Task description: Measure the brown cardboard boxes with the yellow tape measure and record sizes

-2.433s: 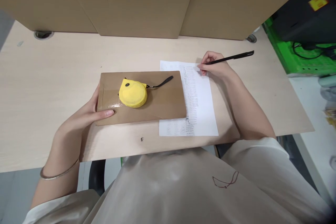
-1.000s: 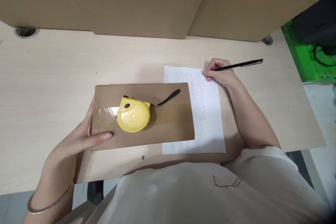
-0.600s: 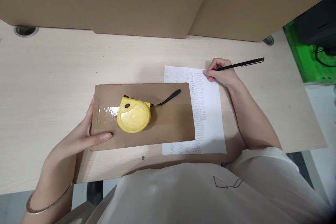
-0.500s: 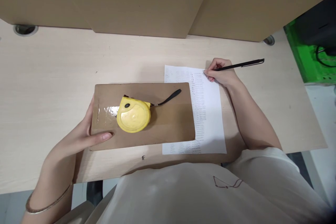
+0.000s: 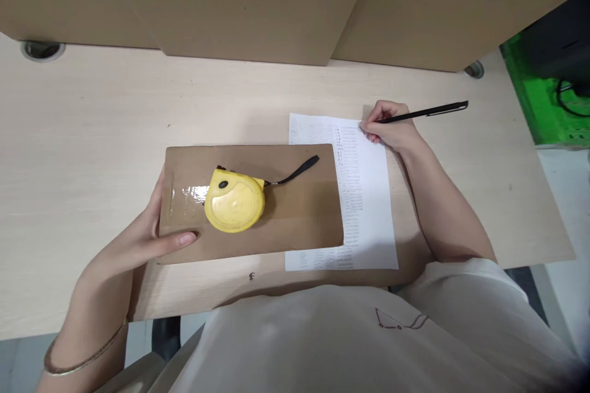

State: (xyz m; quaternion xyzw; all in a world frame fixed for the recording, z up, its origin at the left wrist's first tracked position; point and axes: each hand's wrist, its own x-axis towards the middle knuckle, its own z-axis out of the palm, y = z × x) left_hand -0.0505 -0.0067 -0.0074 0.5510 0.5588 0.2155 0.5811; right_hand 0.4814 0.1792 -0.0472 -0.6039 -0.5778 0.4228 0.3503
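My left hand (image 5: 152, 227) grips the left end of a flat brown cardboard box (image 5: 299, 221), its thumb on top and the other fingers hidden behind the edge. On the box lies a yellow tape measure (image 5: 236, 202) with a black wrist strap (image 5: 300, 169) stretched to the right. A sheet of paper (image 5: 369, 209) with rows of small writing is partly covered by the box. At the paper's upper right edge my right hand (image 5: 391, 126) is closed around a black pen (image 5: 428, 112), held slanting. The pen's tip is hidden by the fingers.
Tall cardboard panels (image 5: 249, 6) stand along the back of the pale wooden table (image 5: 101, 104). Round cable holes (image 5: 43, 50) lie near their foot. At the right, a green crate (image 5: 530, 92) holds dark items and a cable. The table's front edge runs close to my body.
Since the earliest frame my view has shifted, and the box with the tape measure appears nearer to me and larger. In the last half second my right hand and pen have edged slightly right.
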